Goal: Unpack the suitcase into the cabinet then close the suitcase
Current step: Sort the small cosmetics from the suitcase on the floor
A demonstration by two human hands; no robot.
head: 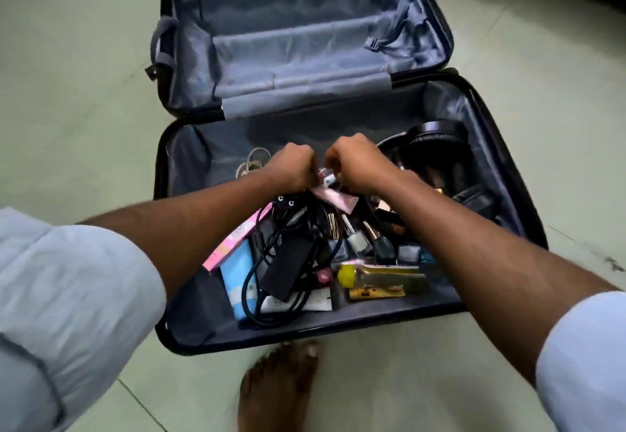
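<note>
My left hand (294, 166) and right hand (355, 162) are curled close together over the middle of the lower half of the suitcase (176, 174), fingers closed on small pink items (333, 194); exactly what each grips I cannot tell. I gather with both so several small pieces lift at once. Around them lie a black charger and cable (284, 262), nail polish bottles (359, 238), a yellow-capped bottle (382, 277) and headphones (437, 144). The suitcase lies open on the floor (84, 93), its upper half bare; no cabinet is in view.
</note>
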